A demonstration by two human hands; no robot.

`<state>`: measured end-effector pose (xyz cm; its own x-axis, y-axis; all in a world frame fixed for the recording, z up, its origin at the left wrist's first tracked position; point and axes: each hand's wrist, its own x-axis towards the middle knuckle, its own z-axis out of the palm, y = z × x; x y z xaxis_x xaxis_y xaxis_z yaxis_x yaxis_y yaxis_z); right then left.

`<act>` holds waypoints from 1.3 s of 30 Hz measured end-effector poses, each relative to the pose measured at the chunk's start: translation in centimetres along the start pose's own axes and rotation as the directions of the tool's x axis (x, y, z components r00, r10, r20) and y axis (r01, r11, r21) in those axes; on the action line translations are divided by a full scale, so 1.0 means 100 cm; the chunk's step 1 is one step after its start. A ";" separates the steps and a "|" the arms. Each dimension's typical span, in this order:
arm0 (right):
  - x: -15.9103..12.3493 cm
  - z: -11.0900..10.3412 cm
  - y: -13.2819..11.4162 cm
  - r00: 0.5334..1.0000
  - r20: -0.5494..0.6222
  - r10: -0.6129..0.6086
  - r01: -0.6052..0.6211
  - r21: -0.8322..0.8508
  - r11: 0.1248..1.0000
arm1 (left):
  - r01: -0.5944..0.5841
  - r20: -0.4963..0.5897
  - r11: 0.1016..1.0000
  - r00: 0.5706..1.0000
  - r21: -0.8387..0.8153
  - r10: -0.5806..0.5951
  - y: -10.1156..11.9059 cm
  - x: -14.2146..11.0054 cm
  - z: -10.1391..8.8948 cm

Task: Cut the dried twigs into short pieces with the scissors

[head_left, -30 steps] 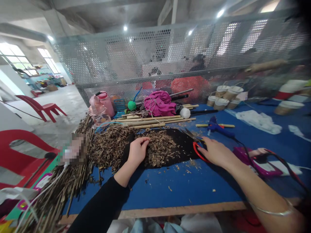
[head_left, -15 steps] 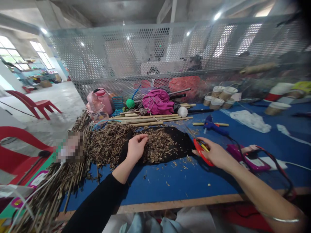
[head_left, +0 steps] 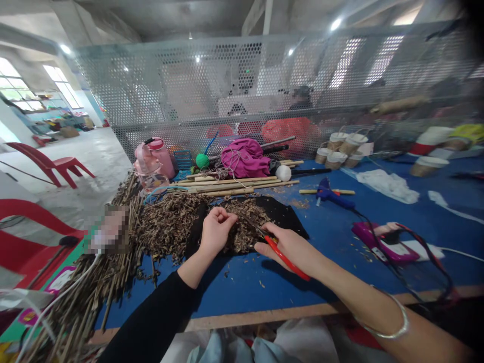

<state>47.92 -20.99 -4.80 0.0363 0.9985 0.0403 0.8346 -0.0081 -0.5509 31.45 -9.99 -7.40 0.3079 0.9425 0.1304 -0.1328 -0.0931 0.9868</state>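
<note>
My left hand is pinched above a pile of dry brown plant pieces, thumb against the forefinger. Anything between those fingertips is too small to make out. My right hand grips red-handled scissors, their narrow blades pointing left, close to my left fingertips. Part of the handles is hidden by the right hand. Under the pile lies a black cloth, on the blue table. A larger heap of the same dry material sits left of my left hand.
Dry stalks cover the table's left side. Behind the pile lie bamboo sticks, magenta cloth and a pink bottle. To the right are a blue glue gun, a purple device with cables, and paper cups.
My right hand has moved left with the scissors, bringing the blades over the pile near my left fingers. My left hand has shifted slightly right, still pinched.
</note>
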 end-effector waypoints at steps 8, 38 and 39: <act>0.008 0.016 -0.003 0.997 -0.074 -0.021 0.017 -0.047 0.999 | 0.002 0.066 1.000 0.998 0.016 -0.003 -0.002 -0.002 0.002; -0.016 -0.049 0.010 0.759 0.606 0.239 -0.597 0.500 0.628 | -0.314 0.307 0.410 0.948 0.856 0.084 0.000 0.025 0.001; -0.015 -0.049 0.008 0.747 0.621 0.236 -0.601 0.481 0.638 | -0.305 0.285 0.425 0.952 0.852 0.112 -0.002 0.024 -0.001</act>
<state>51.25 -22.72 -1.23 -0.1175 0.7776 -0.6177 0.2466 -0.5796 -0.7767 32.14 -7.71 -7.31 0.5465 0.7955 0.2618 0.6525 -0.6005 0.4623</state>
